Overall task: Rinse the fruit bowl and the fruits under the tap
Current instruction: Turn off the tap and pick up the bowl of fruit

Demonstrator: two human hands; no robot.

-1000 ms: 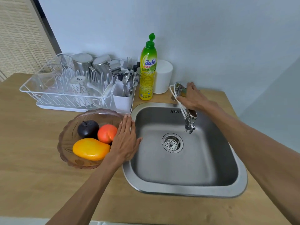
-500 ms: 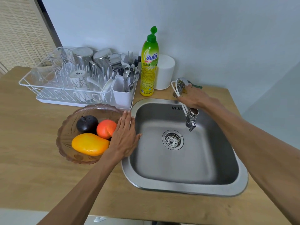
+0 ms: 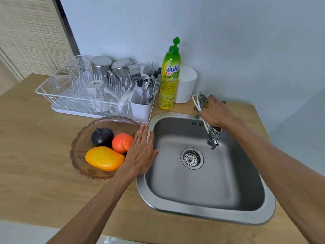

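Note:
A brown glass fruit bowl [image 3: 80,147] stands on the wooden counter left of the sink [image 3: 202,180]. It holds a dark plum [image 3: 102,136], an orange-red fruit [image 3: 121,142] and a yellow mango [image 3: 103,158]. My left hand [image 3: 142,152] lies flat with fingers together on the bowl's right rim, beside the sink's edge. My right hand [image 3: 216,113] rests over the tap [image 3: 212,136] at the back of the sink, covering its neck and handle. No water shows at the spout.
A white dish rack [image 3: 58,101] with cups, steel mugs and cutlery stands behind the bowl. A green-yellow dish soap bottle [image 3: 169,80] and a white canister [image 3: 186,84] stand by the wall. The sink drain strainer [image 3: 191,158] sits mid-basin.
My view has shifted slightly. My right hand has slid a little along the tap toward its base. My left hand stays on the bowl's rim.

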